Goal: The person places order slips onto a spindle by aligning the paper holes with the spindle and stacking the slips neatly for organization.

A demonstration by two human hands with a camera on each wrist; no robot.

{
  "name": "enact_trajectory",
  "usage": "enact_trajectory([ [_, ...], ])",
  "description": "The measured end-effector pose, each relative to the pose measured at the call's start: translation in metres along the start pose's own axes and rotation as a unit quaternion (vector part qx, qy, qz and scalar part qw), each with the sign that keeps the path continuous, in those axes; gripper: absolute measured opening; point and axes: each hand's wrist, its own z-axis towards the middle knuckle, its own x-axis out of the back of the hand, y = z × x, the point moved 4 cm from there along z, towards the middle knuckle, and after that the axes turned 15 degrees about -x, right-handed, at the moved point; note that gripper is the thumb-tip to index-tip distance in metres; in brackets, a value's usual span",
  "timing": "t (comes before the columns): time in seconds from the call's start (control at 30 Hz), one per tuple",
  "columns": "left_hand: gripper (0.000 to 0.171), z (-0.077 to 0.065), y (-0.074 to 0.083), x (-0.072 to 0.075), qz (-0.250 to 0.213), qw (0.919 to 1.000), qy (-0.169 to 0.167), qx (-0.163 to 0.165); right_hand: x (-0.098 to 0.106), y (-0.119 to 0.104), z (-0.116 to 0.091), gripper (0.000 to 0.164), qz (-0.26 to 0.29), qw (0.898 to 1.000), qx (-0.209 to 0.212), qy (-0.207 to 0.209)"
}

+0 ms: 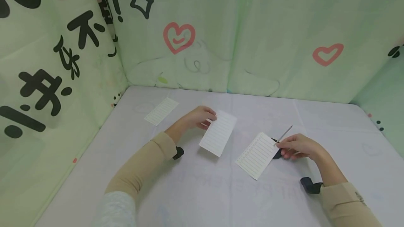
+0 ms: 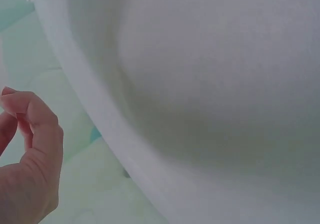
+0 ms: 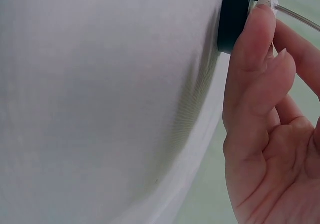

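Observation:
In the head view my left hand point(image 1: 200, 116) pinches the upper left edge of a white lined card point(image 1: 218, 134), which hangs at a slant over the table. The left wrist view shows the curled fingers of that hand at its left edge. To the right, my right hand point(image 1: 301, 146) pinches the edge of a second lined card point(image 1: 256, 156). Beside these fingertips rises a thin metal rod point(image 1: 285, 133), over a dark round base point(image 1: 277, 154), like a paper spike. In the right wrist view the card's edge lies between the base point(image 3: 235, 19) and the rod point(image 3: 299, 17).
A third lined card point(image 1: 162, 111) lies flat at the back left of the white-covered table point(image 1: 202, 192). Pale green curtains point(image 1: 268, 34) with printed hearts and black characters surround the table at the back and sides. Black camera mounts point(image 1: 310, 185) sit at both wrists.

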Motion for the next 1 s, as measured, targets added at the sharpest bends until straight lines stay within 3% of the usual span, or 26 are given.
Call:
enact_trajectory([
  [0.13, 0.027, 0.006, -0.008, -0.009, -0.021, 0.9997, -0.012, 0.004, 0.002, -0.001, -0.003, 0.029, -0.015, 1.0, 0.0, 0.013],
  [0.4, 0.026, 0.0, -0.004, -0.023, -0.06, 0.9974, -0.034, 0.023, 0.021, 0.0, -0.016, 0.044, -0.04, 0.998, 0.025, 0.048],
  [0.7, 0.024, -0.01, 0.007, -0.036, -0.084, 0.9946, -0.056, 0.022, 0.056, -0.016, -0.063, 0.063, 0.023, 0.986, 0.101, 0.13],
  [0.87, 0.022, -0.013, 0.018, -0.044, -0.076, 0.9942, -0.076, 0.002, 0.055, -0.031, -0.093, 0.043, 0.078, 0.974, 0.156, 0.148],
  [1.0, 0.023, -0.018, 0.027, -0.052, -0.07, 0.9936, -0.088, -0.005, 0.04, -0.045, -0.109, 0.029, 0.072, 0.967, 0.197, 0.147],
])
